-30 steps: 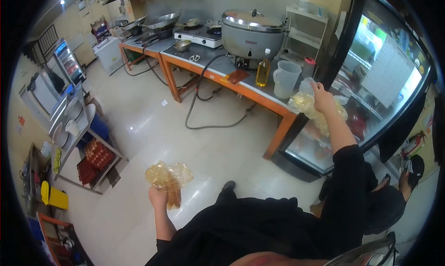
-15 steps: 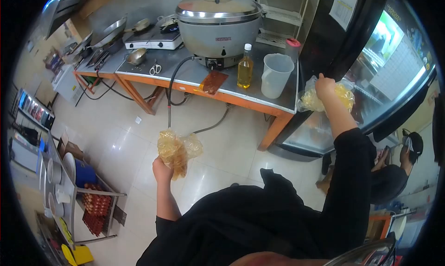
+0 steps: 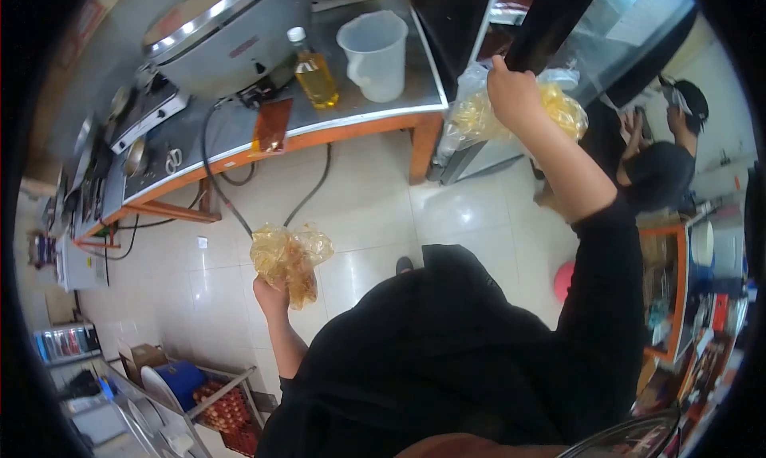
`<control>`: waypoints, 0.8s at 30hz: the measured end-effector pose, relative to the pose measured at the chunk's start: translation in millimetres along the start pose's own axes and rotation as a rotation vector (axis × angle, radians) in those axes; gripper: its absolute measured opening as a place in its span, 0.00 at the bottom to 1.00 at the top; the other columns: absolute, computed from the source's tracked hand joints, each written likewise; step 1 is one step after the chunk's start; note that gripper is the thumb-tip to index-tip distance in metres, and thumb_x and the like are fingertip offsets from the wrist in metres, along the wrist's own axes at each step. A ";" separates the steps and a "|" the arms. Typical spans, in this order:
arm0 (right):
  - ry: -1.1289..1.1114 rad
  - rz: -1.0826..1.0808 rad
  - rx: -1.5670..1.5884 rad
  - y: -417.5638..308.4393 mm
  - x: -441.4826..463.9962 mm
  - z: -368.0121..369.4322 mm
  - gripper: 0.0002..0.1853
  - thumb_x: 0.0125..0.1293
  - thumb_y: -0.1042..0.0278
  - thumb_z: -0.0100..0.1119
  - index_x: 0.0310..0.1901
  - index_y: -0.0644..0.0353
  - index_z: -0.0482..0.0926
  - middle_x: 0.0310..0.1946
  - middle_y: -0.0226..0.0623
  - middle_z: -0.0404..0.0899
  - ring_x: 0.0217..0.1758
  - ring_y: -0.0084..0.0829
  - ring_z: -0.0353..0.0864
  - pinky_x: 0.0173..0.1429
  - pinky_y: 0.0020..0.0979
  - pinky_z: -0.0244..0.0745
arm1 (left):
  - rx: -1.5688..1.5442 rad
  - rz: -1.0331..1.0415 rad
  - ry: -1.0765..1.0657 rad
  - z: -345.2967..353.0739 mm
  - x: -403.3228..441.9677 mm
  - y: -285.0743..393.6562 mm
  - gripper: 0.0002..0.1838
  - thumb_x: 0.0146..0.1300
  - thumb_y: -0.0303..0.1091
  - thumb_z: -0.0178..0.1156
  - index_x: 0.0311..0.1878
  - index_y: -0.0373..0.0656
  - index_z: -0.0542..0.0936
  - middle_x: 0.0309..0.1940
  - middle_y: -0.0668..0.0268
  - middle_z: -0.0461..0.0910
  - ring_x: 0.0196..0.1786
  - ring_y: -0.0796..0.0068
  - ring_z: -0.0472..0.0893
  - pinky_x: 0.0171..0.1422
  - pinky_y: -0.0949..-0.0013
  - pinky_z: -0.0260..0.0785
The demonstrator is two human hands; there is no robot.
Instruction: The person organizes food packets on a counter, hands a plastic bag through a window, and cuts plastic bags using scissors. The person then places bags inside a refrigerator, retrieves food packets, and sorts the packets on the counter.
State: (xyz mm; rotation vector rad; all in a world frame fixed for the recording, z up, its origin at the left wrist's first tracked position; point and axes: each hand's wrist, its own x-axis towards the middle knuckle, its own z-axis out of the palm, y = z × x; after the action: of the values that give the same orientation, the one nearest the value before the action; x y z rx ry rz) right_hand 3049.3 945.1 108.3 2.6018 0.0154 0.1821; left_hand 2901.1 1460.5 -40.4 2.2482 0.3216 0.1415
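My left hand (image 3: 272, 295) is closed on a crinkled clear plastic bag (image 3: 292, 258) with brownish contents, held over the floor. Raised at the fridge door, my right hand (image 3: 513, 91) grips clear plastic bags (image 3: 565, 111) with yellow contents, which hang on both sides of it. The fridge door (image 3: 550, 23) stands partly open, and packets show in the gap behind. Left of the right hand, a plastic pitcher (image 3: 375, 57) and an oil bottle (image 3: 314, 75) stand on the counter (image 3: 343, 121). How the fingers of my right hand meet the door edge is unclear.
A large rice cooker (image 3: 231, 47), a stove (image 3: 150, 111), scissors (image 3: 173, 161) and a reddish-brown packet (image 3: 272, 126) are on the counter. Hoses hang below it. A person in dark clothes (image 3: 661, 171) is at the right. Egg trays (image 3: 223, 410) sit on a lower-left rack.
The view has swung right and down. The fridge door has gone from closed to partly open, with my right hand at it. Both hands still hold their bags.
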 end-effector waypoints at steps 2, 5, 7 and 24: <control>0.084 -0.016 0.253 3.1 -51.1 2.3 0.16 0.50 0.77 0.55 0.43 0.59 0.75 0.51 0.37 0.71 0.35 0.41 0.81 0.38 0.40 0.73 | -0.004 0.010 -0.066 13.2 10.2 -0.2 0.17 0.54 0.39 0.61 0.39 0.33 0.80 0.32 0.51 0.82 0.37 0.54 0.82 0.42 0.60 0.72; 0.041 0.135 0.598 6.6 -135.4 21.9 0.18 0.45 0.84 0.54 0.41 0.59 0.74 0.51 0.34 0.70 0.42 0.48 0.78 0.44 0.44 0.72 | 0.003 0.035 -0.157 41.9 31.7 12.3 0.18 0.54 0.40 0.62 0.41 0.34 0.80 0.32 0.52 0.82 0.37 0.54 0.82 0.43 0.61 0.72; -0.127 0.380 0.697 0.7 -190.8 45.0 0.21 0.43 0.87 0.52 0.42 0.59 0.75 0.52 0.37 0.70 0.48 0.50 0.75 0.49 0.42 0.72 | -0.048 0.123 -0.214 63.0 41.0 21.8 0.19 0.53 0.41 0.63 0.42 0.35 0.79 0.32 0.52 0.82 0.38 0.54 0.82 0.44 0.62 0.72; -0.068 1.093 1.031 28.1 -371.4 212.4 0.17 0.42 0.74 0.67 0.39 0.65 0.83 0.45 0.49 0.78 0.52 0.44 0.77 0.56 0.35 0.71 | -0.102 0.039 -0.894 318.9 50.4 211.5 0.16 0.59 0.27 0.52 0.50 0.33 0.75 0.43 0.54 0.80 0.46 0.65 0.80 0.51 0.67 0.69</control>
State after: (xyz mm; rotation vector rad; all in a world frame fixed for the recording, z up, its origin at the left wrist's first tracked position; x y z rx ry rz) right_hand 2708.8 796.2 -105.4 3.2432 -1.7563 0.5754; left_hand 3054.8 1109.0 -83.0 1.9878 -0.2091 -0.7876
